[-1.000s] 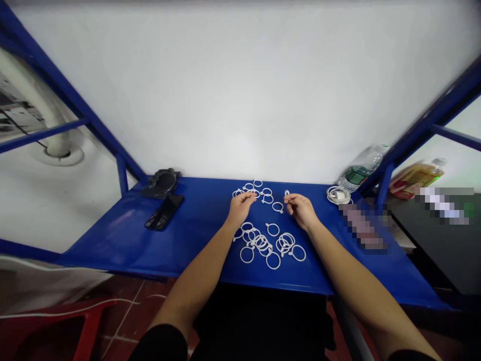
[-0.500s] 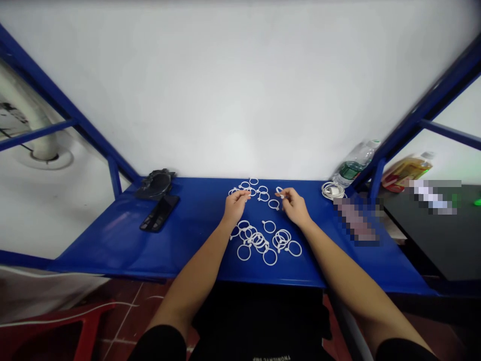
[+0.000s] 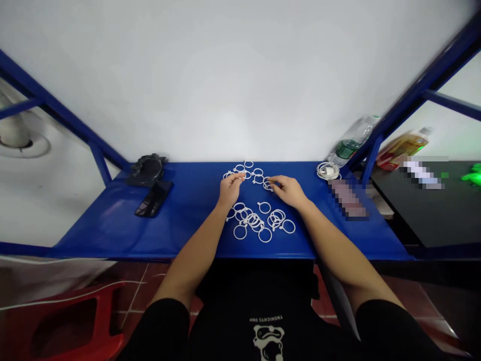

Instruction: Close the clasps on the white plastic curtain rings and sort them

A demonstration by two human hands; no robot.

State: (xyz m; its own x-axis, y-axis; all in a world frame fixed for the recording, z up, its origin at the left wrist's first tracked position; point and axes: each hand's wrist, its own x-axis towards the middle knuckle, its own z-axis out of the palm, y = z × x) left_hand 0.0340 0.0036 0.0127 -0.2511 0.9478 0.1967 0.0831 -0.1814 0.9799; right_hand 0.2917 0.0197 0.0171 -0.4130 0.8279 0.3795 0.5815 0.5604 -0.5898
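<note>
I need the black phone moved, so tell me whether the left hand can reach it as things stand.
Probably yes: between the left hand and the black phone only blue tabletop shows; a sideways reach should do.

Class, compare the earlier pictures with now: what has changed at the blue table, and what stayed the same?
The right hand has moved left and brought the white ring it held to the lone ring beside the far rings; whether it has let go is unclear. The left hand stays by the far rings; the near rings and black phone lie as before.
</note>
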